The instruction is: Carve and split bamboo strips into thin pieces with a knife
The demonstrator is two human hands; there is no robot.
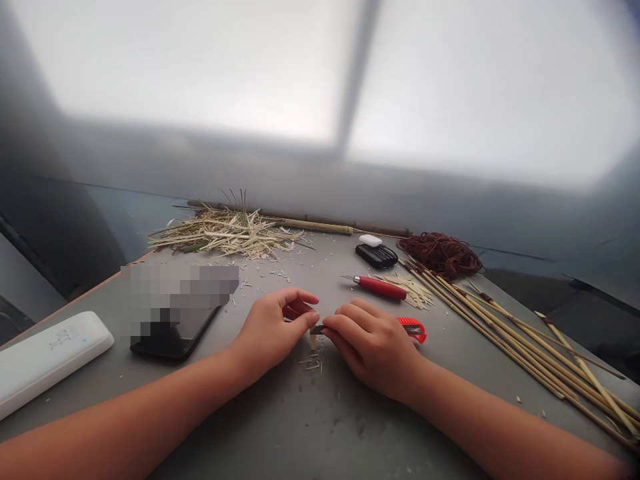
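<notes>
My right hand (373, 337) is wrapped round a red utility knife (413, 328), whose handle end sticks out beyond the knuckles. Its dark blade (317, 329) points left, reaching the fingertips of my left hand (280, 327). The thumb and fingers of that hand are bent together in a pinch, and whatever lies between them is hidden. A small pale bamboo sliver (313, 342) shows just under the blade; I cannot tell whether the left fingers touch it. Tiny cut bits (313, 365) lie on the grey table (280, 427) below.
Bamboo shavings (230, 233) are heaped at the back left, before bamboo poles (310, 225). A red-handled craft knife (383, 288), black case (376, 256), brown cord (443, 255) and long bamboo sticks (525, 347) lie right. A phone (173, 337) and white device (55, 360) lie left.
</notes>
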